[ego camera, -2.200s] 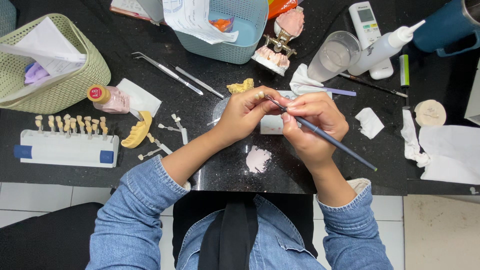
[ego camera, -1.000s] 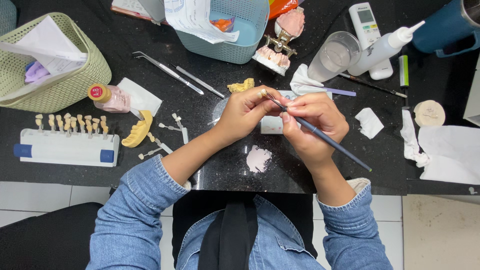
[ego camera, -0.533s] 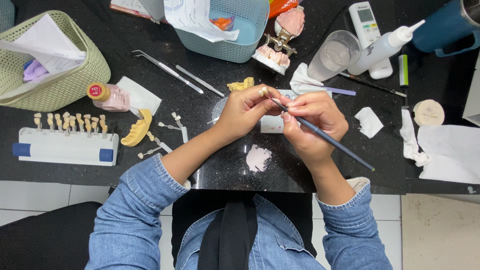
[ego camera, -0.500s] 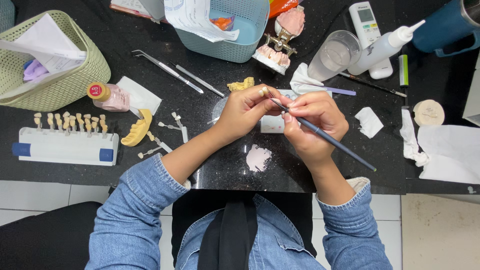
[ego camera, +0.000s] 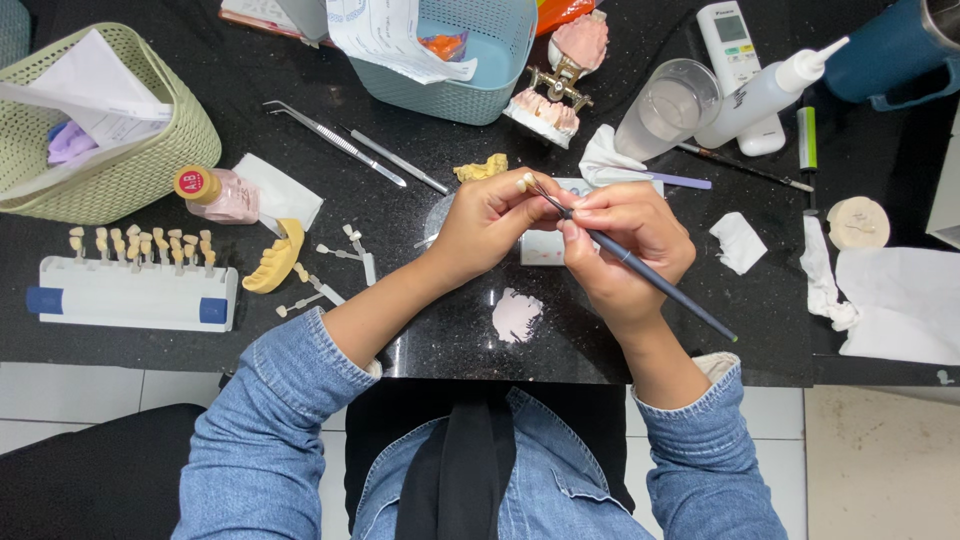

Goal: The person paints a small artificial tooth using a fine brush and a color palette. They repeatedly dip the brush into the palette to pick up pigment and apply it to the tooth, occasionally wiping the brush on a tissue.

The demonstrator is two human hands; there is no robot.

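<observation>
Black speckled stone forms the surface point(ego camera: 440, 340), glossy enough that a pale patch of light is mirrored near its front edge. Two perforated plastic baskets are seen, a green one point(ego camera: 150, 170) stuffed with paper at the left and a blue one point(ego camera: 470, 95) cut off by the top edge. A white rack point(ego camera: 135, 295) with blue ends carries a row of small tooth samples on pins; their number is hard to count. A dark blue jug point(ego camera: 890, 50) is cropped at the top right corner.

Both arms are covered by denim sleeves. The left hand point(ego camera: 485, 225) is curled closed, and a tiny pale tooth-shaped piece point(ego camera: 527, 181) is pinched at its fingertips above the middle of the surface; most of the piece is hidden by the fingers. The right hand point(ego camera: 625, 245) is closed around a thin dark brush point(ego camera: 640, 265), whose tip is laid against the piece.

A pink-and-white dental model on a metal hinge point(ego camera: 560, 80), a clear cup point(ego camera: 670, 105), a white squeeze bottle point(ego camera: 770, 90), two metal instruments point(ego camera: 345, 145) and a curved yellow wax arch point(ego camera: 275, 260) are spread around.
</observation>
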